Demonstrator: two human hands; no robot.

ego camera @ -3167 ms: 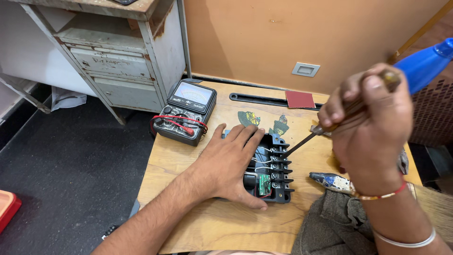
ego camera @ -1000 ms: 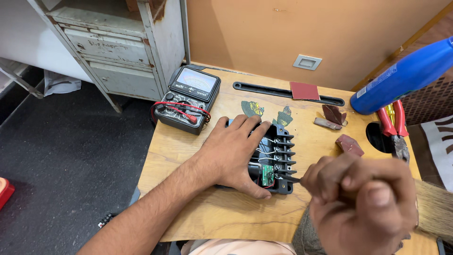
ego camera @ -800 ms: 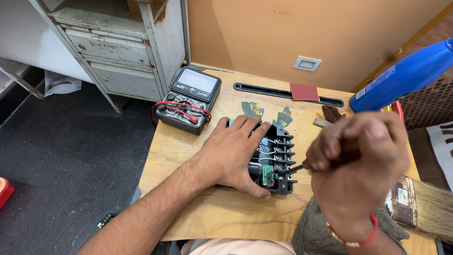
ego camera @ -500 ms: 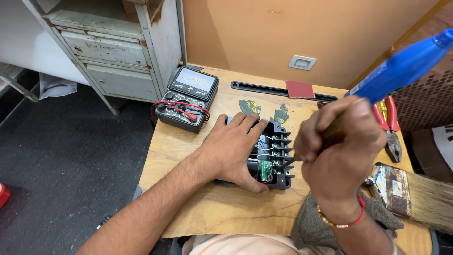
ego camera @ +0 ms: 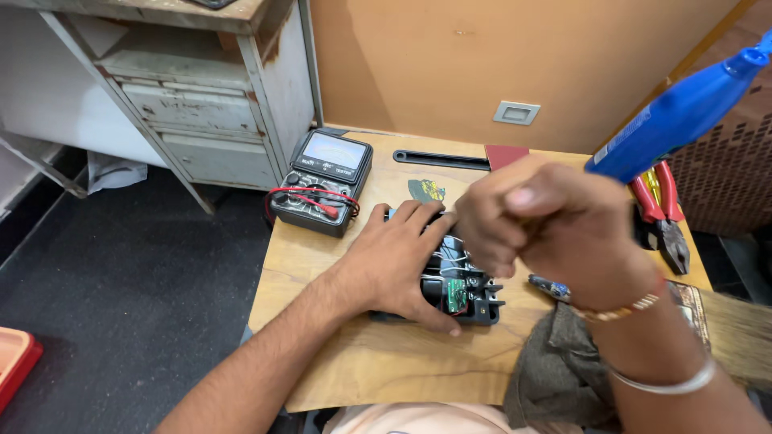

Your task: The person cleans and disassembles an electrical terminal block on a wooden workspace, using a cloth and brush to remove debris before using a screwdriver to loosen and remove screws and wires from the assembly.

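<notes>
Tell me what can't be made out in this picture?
- Head view: whatever the right hand grips is hidden inside its closed fist.
- The black device is largely covered by the left hand.
- The brush and blue bottle are cut off by the right edge.
- The meter dial markings are too small.

Table (ego camera: 362, 378) at frame centre, meter (ego camera: 322, 181) on its upper left, device (ego camera: 470, 293) mid-table under left hand (ego camera: 398, 261), right hand (ego camera: 555, 225) above it, pliers (ego camera: 659, 213) far right, cabinet (ego camera: 201, 104) upper left.
</notes>
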